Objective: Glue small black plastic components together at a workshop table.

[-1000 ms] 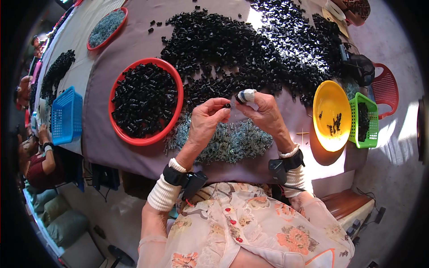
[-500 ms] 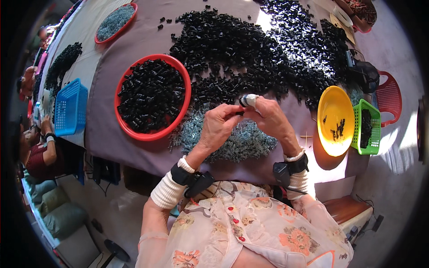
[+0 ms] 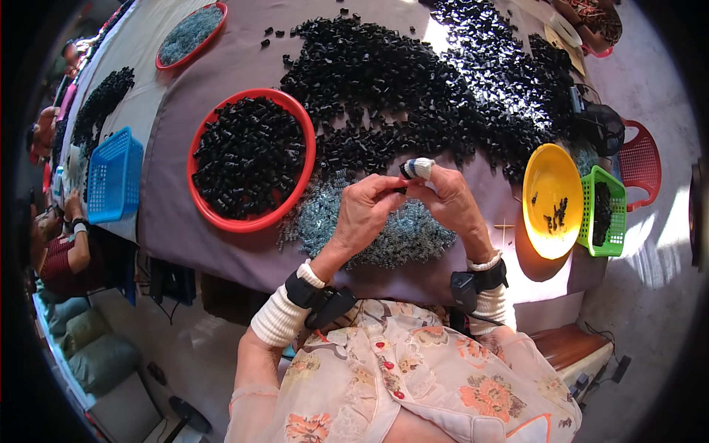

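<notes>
My left hand [image 3: 363,212] and my right hand [image 3: 453,201] meet above a heap of silvery wire springs [image 3: 410,235]. The fingers of both are pinched together around a small black plastic piece [image 3: 399,190], mostly hidden by the fingertips. A striped knitted cover [image 3: 419,168] sits on one finger of my right hand, with a bit of red beside it. Just beyond my hands spreads a big pile of small black plastic pieces [image 3: 369,74]. To the left, a red basin [image 3: 311,151] is filled with similar black pieces.
Right of my hands are a yellow bowl [image 3: 548,166] with a few dark bits, a green basket [image 3: 618,246] and a thin wooden stick [image 3: 504,226]. A blue basket [image 3: 114,177] and a small red bowl of springs [image 3: 188,37] stand left. Another person's hand [image 3: 73,204] shows at far left.
My hands stay together at nearly the same spot. The right hand's fingers have shifted slightly, and the covered finger has lifted and turned, showing more stripes.
</notes>
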The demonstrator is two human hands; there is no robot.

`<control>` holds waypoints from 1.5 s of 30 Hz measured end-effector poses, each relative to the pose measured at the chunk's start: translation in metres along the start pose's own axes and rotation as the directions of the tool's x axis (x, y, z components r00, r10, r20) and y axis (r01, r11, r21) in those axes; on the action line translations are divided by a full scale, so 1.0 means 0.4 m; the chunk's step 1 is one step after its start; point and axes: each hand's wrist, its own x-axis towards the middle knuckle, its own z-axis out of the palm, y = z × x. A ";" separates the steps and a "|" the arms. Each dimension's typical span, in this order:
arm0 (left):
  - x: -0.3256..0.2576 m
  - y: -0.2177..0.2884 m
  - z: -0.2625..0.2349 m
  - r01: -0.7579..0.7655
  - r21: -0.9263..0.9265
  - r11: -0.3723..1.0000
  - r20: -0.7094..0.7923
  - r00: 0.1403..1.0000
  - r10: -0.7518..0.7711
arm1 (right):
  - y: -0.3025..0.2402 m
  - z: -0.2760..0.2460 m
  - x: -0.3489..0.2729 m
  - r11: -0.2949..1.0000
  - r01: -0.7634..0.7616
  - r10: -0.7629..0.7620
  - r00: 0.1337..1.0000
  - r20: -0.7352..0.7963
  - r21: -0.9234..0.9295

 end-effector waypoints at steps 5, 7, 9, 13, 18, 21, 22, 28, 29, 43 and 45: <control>0.000 0.010 -0.001 -0.061 0.072 0.996 0.005 0.998 0.061 | -0.019 -0.006 0.005 0.999 0.022 -0.021 1.000 0.007 -0.045; 0.002 0.020 -0.001 -0.138 0.197 0.971 0.034 0.990 0.134 | -0.007 -0.008 0.007 1.000 0.023 -0.022 0.999 0.037 -0.017; -0.002 0.013 -0.004 -0.124 0.195 0.973 0.040 0.992 0.118 | -0.006 -0.003 0.013 0.999 -0.016 0.014 0.999 0.051 0.033; -0.005 -0.001 -0.017 0.046 0.000 0.999 0.035 0.998 -0.046 | -0.008 -0.024 0.019 0.995 -0.099 0.100 0.994 0.033 -0.033; 0.013 0.000 -0.058 0.115 -0.277 0.954 -0.086 0.986 -0.144 | 0.031 -0.035 0.046 0.958 -0.051 0.037 0.998 -0.056 -0.282; 0.022 0.005 -0.076 0.126 -0.329 0.936 -0.092 0.982 -0.164 | 0.062 -0.006 0.067 0.938 -0.070 0.097 0.993 0.062 -0.340; 0.022 0.006 -0.079 0.137 -0.364 0.921 -0.096 0.978 -0.183 | 0.079 0.004 0.075 0.908 -0.036 0.100 0.986 0.133 -0.417; 0.029 0.007 -0.091 0.155 -0.382 0.911 -0.130 0.967 -0.219 | 0.088 -0.031 0.123 0.920 -0.121 0.104 0.992 -0.066 -0.372; 0.030 0.006 -0.093 0.169 -0.387 0.907 -0.140 0.961 -0.239 | 0.088 -0.035 0.121 0.933 -0.117 0.088 0.991 -0.098 -0.339; 0.110 -0.006 -0.117 0.137 -0.370 0.919 -0.204 0.953 -0.224 | 0.094 0.079 0.143 0.680 0.322 -0.238 0.947 0.216 -0.658; 0.115 -0.006 -0.125 0.131 -0.358 0.925 -0.213 0.952 -0.218 | 0.090 0.061 0.124 0.697 0.332 -0.211 0.942 0.260 -0.636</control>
